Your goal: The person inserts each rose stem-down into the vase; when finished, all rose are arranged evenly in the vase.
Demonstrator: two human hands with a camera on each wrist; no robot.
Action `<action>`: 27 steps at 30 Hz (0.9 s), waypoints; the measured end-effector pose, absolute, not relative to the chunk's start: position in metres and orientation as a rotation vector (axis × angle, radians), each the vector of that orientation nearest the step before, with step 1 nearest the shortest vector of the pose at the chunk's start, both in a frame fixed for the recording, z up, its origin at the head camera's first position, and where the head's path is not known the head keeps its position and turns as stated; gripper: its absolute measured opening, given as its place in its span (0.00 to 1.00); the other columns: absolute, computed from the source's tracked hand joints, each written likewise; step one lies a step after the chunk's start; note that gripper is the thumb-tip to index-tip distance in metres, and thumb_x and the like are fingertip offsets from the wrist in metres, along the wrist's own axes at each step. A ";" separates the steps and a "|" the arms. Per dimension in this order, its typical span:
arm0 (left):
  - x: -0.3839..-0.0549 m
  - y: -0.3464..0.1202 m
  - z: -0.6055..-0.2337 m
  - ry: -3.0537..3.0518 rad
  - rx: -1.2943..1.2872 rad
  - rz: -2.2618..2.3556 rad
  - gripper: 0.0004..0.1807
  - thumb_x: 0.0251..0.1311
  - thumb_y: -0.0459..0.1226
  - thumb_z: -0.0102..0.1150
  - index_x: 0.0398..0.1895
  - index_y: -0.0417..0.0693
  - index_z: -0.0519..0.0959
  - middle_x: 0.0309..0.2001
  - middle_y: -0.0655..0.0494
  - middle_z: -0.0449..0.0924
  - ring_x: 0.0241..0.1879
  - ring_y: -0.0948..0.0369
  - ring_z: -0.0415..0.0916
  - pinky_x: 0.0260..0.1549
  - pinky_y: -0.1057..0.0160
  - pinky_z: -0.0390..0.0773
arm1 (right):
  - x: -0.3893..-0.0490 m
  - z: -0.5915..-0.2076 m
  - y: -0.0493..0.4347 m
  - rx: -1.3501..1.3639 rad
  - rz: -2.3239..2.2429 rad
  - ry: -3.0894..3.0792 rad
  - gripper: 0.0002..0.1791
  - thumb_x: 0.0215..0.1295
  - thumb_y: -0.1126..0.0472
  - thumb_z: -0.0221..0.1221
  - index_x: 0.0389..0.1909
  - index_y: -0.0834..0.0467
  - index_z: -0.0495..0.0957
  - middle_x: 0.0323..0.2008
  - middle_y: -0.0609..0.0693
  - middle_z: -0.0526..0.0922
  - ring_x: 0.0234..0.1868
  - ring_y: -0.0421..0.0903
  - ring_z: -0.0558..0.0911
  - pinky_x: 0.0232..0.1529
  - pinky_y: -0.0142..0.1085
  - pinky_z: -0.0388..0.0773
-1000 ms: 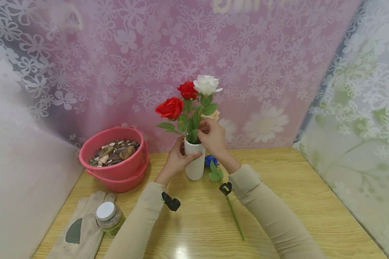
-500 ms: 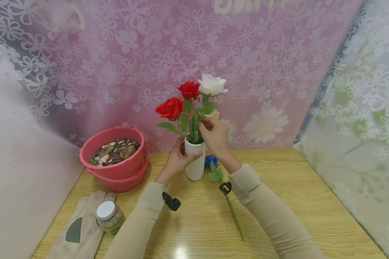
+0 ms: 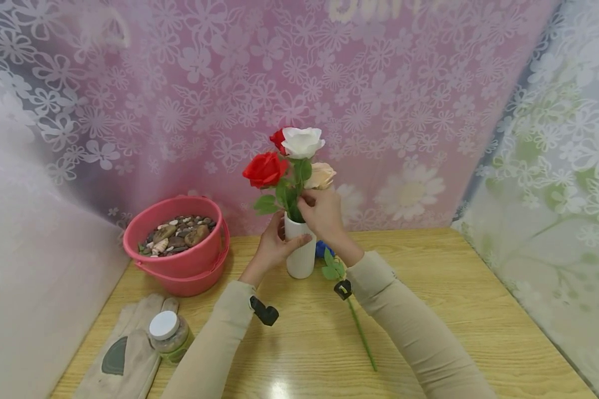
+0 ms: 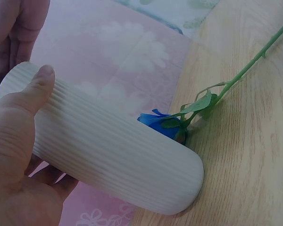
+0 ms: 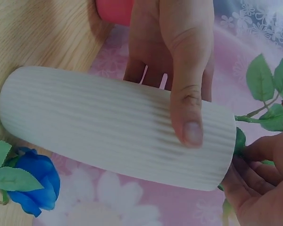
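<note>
A white ribbed vase (image 3: 301, 259) stands upright on the wooden table, with my left hand (image 3: 273, 246) wrapped around its upper part. The left thumb lies across the ribs in both wrist views. At the mouth of the vase, my right hand (image 3: 325, 216) pinches the leafy stem of a white rose (image 3: 302, 143); its lower stem is hidden inside. Two red roses, the front one (image 3: 263, 169) lower and the rear one (image 3: 277, 141) partly covered, lean left in the vase. A cream rose (image 3: 321, 176) shows behind my right hand. Beside the vase lies a blue rose (image 5: 37, 181).
On the left is a pink bucket (image 3: 179, 269) filled with pebbles and stones. In front of it, a pair of work gloves (image 3: 135, 338) lies beside a white-lidded jar (image 3: 169, 337). A floral curtain (image 3: 379, 72) hangs behind the table (image 3: 454, 299).
The white rose first shifts right, then moves left and lower along with my right hand, now partly covering the rear red rose. More of the cream rose shows. My left hand stays on the vase.
</note>
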State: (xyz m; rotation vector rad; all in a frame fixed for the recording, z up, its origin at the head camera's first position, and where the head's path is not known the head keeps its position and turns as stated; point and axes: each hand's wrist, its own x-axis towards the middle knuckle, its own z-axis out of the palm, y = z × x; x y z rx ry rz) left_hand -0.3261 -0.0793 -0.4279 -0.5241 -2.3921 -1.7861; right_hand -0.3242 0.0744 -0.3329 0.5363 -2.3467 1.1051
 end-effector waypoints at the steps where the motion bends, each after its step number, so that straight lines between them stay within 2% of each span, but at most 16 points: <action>1: -0.326 -0.079 -0.428 -2.392 -0.527 -1.785 0.46 0.63 0.45 0.76 0.79 0.57 0.59 0.70 0.43 0.74 0.66 0.44 0.79 0.62 0.41 0.82 | -0.324 -0.333 0.075 0.546 1.089 -2.368 0.10 0.68 0.68 0.61 0.33 0.65 0.90 0.26 0.57 0.90 0.22 0.44 0.79 0.25 0.31 0.72; 4: -0.326 -0.079 -0.427 -2.394 -0.531 -1.771 0.47 0.63 0.45 0.76 0.80 0.58 0.59 0.71 0.43 0.73 0.66 0.44 0.79 0.63 0.42 0.82 | -0.323 -0.333 0.075 0.583 1.043 -2.424 0.10 0.67 0.70 0.61 0.29 0.65 0.88 0.23 0.56 0.88 0.21 0.42 0.75 0.24 0.31 0.69; 6: -0.326 -0.079 -0.427 -2.394 -0.533 -1.763 0.47 0.63 0.45 0.76 0.80 0.57 0.59 0.71 0.43 0.73 0.66 0.44 0.79 0.63 0.42 0.82 | -0.322 -0.333 0.076 0.595 1.027 -2.455 0.09 0.66 0.70 0.61 0.29 0.65 0.88 0.24 0.57 0.88 0.22 0.44 0.78 0.25 0.34 0.74; 9: -0.326 -0.079 -0.428 -2.394 -0.534 -1.765 0.46 0.63 0.46 0.76 0.79 0.57 0.59 0.70 0.44 0.74 0.66 0.45 0.79 0.63 0.42 0.81 | -0.321 -0.333 0.075 0.559 1.053 -2.471 0.08 0.66 0.69 0.62 0.36 0.65 0.90 0.33 0.57 0.92 0.32 0.49 0.88 0.35 0.41 0.85; 13: -0.325 -0.078 -0.430 -2.403 -0.528 -1.773 0.44 0.62 0.47 0.76 0.76 0.57 0.61 0.68 0.45 0.76 0.64 0.46 0.80 0.63 0.42 0.81 | -0.318 -0.331 0.076 0.461 1.141 -2.419 0.09 0.68 0.64 0.64 0.41 0.63 0.90 0.37 0.57 0.93 0.40 0.53 0.91 0.41 0.48 0.89; 17: -0.326 -0.078 -0.431 -2.389 -0.521 -1.778 0.42 0.62 0.46 0.76 0.75 0.55 0.62 0.67 0.45 0.76 0.64 0.46 0.80 0.63 0.41 0.82 | -0.318 -0.329 0.076 0.433 1.176 -2.322 0.10 0.70 0.61 0.64 0.43 0.61 0.91 0.37 0.56 0.93 0.40 0.52 0.92 0.41 0.48 0.89; 19: -0.326 -0.078 -0.430 -2.380 -0.525 -1.785 0.42 0.62 0.45 0.76 0.75 0.55 0.62 0.67 0.45 0.76 0.64 0.46 0.80 0.62 0.41 0.82 | -0.319 -0.330 0.076 0.445 1.142 -2.303 0.10 0.70 0.61 0.64 0.42 0.62 0.91 0.36 0.55 0.93 0.38 0.50 0.92 0.39 0.45 0.88; 24: -0.326 -0.079 -0.429 -2.382 -0.542 -1.779 0.43 0.63 0.45 0.76 0.76 0.56 0.61 0.67 0.45 0.75 0.63 0.45 0.80 0.61 0.42 0.82 | -0.323 -0.330 0.076 0.467 1.084 -2.305 0.09 0.71 0.63 0.64 0.40 0.62 0.91 0.33 0.56 0.93 0.30 0.50 0.87 0.31 0.39 0.80; 27: -0.327 -0.080 -0.431 -2.381 -0.541 -1.772 0.43 0.63 0.46 0.76 0.76 0.56 0.61 0.68 0.45 0.75 0.63 0.45 0.80 0.61 0.41 0.83 | -0.323 -0.329 0.076 0.476 1.102 -2.318 0.09 0.71 0.63 0.64 0.42 0.63 0.91 0.35 0.56 0.93 0.34 0.51 0.89 0.33 0.41 0.84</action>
